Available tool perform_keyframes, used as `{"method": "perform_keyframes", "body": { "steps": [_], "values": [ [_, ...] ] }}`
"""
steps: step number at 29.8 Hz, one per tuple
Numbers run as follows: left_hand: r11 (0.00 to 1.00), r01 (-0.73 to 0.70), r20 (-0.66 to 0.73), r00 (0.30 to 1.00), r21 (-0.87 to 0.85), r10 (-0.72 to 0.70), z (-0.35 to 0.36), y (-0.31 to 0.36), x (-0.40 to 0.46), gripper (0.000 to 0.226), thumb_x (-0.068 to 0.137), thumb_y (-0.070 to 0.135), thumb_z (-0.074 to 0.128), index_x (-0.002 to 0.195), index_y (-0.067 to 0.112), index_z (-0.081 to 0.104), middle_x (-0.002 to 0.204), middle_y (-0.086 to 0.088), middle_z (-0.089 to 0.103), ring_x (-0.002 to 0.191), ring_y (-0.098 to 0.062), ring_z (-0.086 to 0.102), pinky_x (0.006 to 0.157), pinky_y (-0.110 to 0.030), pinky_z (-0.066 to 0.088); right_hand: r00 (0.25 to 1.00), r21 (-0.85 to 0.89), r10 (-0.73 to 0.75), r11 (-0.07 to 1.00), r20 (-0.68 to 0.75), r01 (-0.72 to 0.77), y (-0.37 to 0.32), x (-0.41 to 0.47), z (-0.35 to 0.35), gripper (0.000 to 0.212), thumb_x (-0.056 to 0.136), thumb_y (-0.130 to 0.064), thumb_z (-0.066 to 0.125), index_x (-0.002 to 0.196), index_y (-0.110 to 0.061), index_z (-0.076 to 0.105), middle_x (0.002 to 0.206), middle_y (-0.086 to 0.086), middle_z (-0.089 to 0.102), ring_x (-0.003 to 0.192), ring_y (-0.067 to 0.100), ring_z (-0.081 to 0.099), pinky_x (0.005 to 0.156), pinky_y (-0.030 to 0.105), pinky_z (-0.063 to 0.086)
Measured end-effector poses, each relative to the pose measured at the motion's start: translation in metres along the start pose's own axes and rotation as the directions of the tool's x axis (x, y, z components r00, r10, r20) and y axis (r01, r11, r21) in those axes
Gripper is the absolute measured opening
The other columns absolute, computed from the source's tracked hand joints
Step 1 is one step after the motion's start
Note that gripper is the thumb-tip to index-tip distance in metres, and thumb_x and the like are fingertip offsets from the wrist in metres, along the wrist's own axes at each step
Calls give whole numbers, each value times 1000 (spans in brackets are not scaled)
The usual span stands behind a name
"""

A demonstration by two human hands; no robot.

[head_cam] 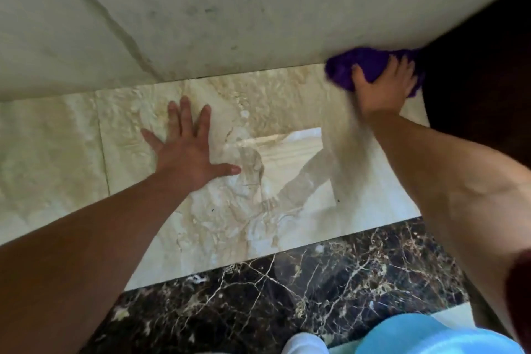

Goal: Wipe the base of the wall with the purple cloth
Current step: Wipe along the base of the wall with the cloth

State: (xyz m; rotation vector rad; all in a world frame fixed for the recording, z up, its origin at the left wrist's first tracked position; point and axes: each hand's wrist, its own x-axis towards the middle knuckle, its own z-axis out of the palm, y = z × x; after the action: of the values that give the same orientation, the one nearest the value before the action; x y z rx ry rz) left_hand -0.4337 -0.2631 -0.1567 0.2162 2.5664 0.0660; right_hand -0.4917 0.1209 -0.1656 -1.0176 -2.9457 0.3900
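Right hand (380, 89) clenched purple cloth (365, 64) against wall (230, 8) base, far right. Left hand (188, 149) flat on floor (57, 146), fingers (185, 112) released.

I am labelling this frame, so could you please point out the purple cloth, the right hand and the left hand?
purple cloth (366, 64): head view, bunched upper part.
right hand (383, 89): head view, back of hand.
left hand (186, 152): head view, back of hand.

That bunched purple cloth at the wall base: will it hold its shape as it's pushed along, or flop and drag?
The bunched purple cloth looks soft and floppy: it crumples under the right hand, so it probably deforms rather than slides as a block. It seems light. On the glossy cream marble floor it likely glides easily.
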Motion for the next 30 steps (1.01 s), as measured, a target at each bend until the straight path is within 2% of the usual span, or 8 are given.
{"method": "perform_keyframes", "body": {
  "steps": [5, 8, 13, 17, 22, 25, 27, 30],
  "values": [
    [999, 9, 105, 994, -34, -5, -15, 5, -3, 141, 55, 93, 55, 151, 31, -28, 157, -7, -41, 146, -30, -34, 108, -79, -1, 989, 77, -139, 988, 44, 136, -76, -75, 23, 109, 77, -81, 46, 152, -3, 34, 162, 24, 24, 153, 37, 14, 125, 52, 3],
    [988, -2, 80, 997, -155, 15, -24, -20, -11, 121, 70, 72, 69, 158, 30, -3, 166, -2, -22, 152, -27, -20, 116, -70, 5, 979, 150, -191, 972, 66, 180, -137, -129, 49, 108, 80, -81, 47, 152, -2, 32, 162, 27, 22, 153, 39, 10, 125, 53, 1],
    [978, 174, -60, 982, -118, -182, 2, -108, -86, 110, 78, 67, 64, 158, 19, 6, 167, -11, -9, 153, -33, -11, 119, -66, 6, 973, 177, -183, 972, 140, 157, -226, -201, 76, 110, 81, -80, 42, 154, -1, 26, 163, 28, 14, 154, 41, 2, 124, 55, -2],
    [908, 355, 19, 933, -224, -361, 29, -177, -143, 104, 80, 65, 65, 158, 26, 8, 167, -9, -10, 153, -31, -13, 121, -61, 4, 957, 214, -212, 962, 198, 168, -289, -253, 91, 111, 81, -79, 42, 155, 1, 24, 163, 29, 10, 154, 43, -1, 124, 56, -4],
    [906, 274, -109, 940, -323, -323, 51, -188, -166, 99, 80, 60, 68, 157, 28, 15, 168, -7, -7, 154, -28, -10, 123, -56, 4, 956, 202, -210, 965, 204, 169, -297, -259, 87, 109, 82, -77, 49, 157, -4, 18, 166, 24, 6, 155, 38, -2, 125, 52, -4],
    [902, 250, -132, 941, -352, -312, 58, -192, -172, 101, 78, 65, 65, 157, 33, 12, 168, -4, -8, 154, -27, -11, 122, -58, 3, 934, 302, -344, 904, 98, 302, -275, -257, 73, 104, 80, -74, 54, 158, -13, 21, 165, 22, 15, 153, 40, 11, 124, 53, 8],
    [882, 272, -112, 935, -386, -337, 64, -197, -172, 101, 76, 72, 62, 156, 41, 9, 168, -1, -10, 154, -27, -14, 121, -62, 3, 873, 260, -484, 852, 54, 456, -261, -259, 69, 94, 83, -74, 49, 158, -25, 21, 164, 20, 19, 152, 41, 16, 122, 58, 12],
    [891, 259, -172, 924, -373, -341, 79, -200, -173, 95, 76, 84, 45, 155, 48, 5, 167, 2, -15, 153, -25, -19, 120, -63, -1, 750, 31, -648, 759, 136, 650, -257, -267, 83, 82, 87, -77, 37, 157, -39, 17, 164, 21, 20, 152, 45, 12, 119, 65, 3]
  ]
}}
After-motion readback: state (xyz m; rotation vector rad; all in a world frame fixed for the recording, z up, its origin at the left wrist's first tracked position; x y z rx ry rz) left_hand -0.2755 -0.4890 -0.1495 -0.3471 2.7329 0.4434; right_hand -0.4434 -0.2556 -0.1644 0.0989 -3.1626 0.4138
